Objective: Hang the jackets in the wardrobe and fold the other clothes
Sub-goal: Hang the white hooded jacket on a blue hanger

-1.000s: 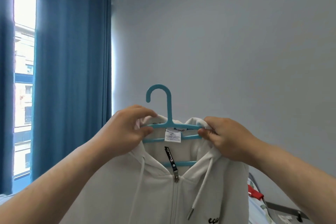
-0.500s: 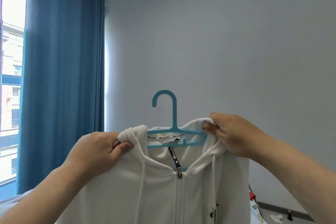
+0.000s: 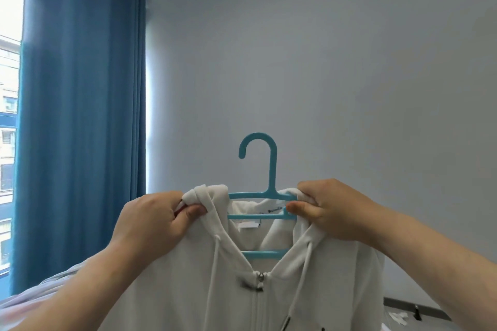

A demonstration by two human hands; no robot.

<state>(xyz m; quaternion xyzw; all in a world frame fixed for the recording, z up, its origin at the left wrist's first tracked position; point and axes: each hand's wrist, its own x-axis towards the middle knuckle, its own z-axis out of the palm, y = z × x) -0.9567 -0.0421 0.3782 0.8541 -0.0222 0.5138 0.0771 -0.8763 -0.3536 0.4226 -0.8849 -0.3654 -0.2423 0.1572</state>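
White zip hoodie (image 3: 242, 290) draped on teal hanger (image 3: 272, 169).

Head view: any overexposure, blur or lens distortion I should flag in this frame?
In the head view the window at the left edge is largely blown out to white. The blue curtain beside it leans inward, typical of wide-angle distortion. The pale fabric in the lower left corner is smeared. The teal hanger and white zip hoodie are sharp and evenly lit, without glare.
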